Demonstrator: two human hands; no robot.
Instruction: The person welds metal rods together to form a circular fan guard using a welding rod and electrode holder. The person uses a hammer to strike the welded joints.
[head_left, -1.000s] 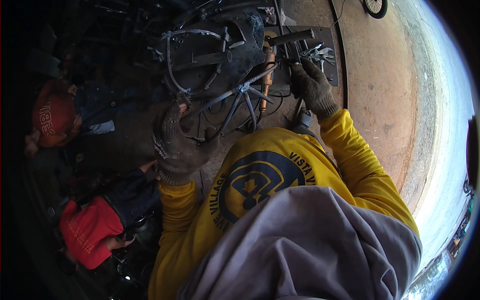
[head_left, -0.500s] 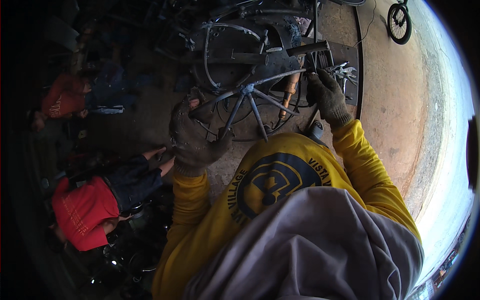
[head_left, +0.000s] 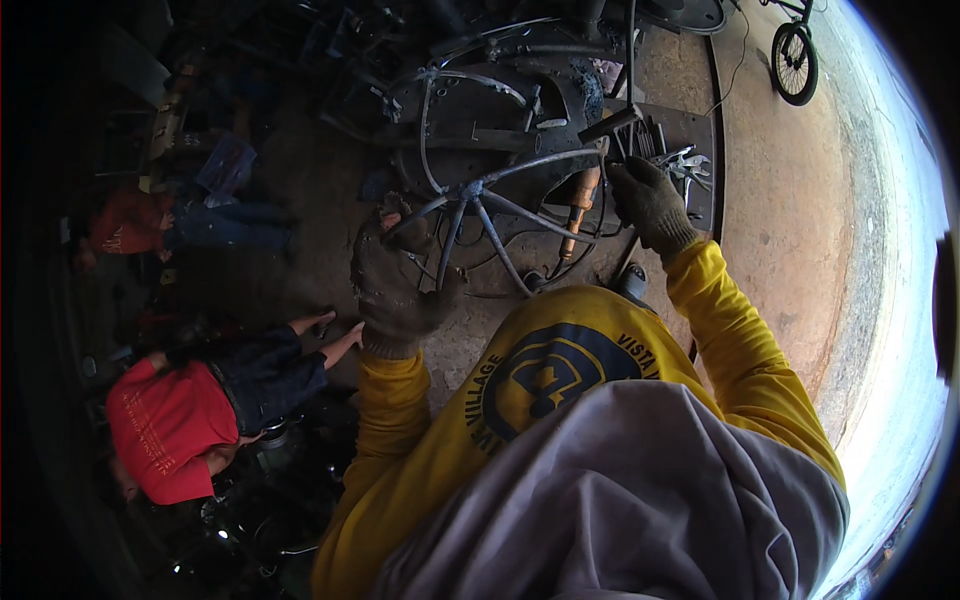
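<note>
My left hand (head_left: 400, 285), in a worn, dark glove with a torn fingertip, is closed at the left end of a metal frame (head_left: 472, 188). The frame is made of bent grey rods that meet at one joint and fan out toward me. On the right, my gloved right hand (head_left: 652, 205) is wrapped round the handle of a hammer (head_left: 610, 123). The hammer's dark head is just beyond my fingers, near the frame's right tip. An orange-bodied power tool (head_left: 578, 210) lies below the frame's right side, partly covered by a rod.
A dark metal worktable (head_left: 560, 165) holds curved rods and scraps. Locking pliers (head_left: 688, 165) lie to the right of my right hand. Two people in red shirts (head_left: 170, 420) are at the left. A bicycle wheel (head_left: 795, 62) stands at the far right.
The hammer head has come nearer to me and tilted. The metal frame has shifted slightly left in view, with my left hand still at its end.
</note>
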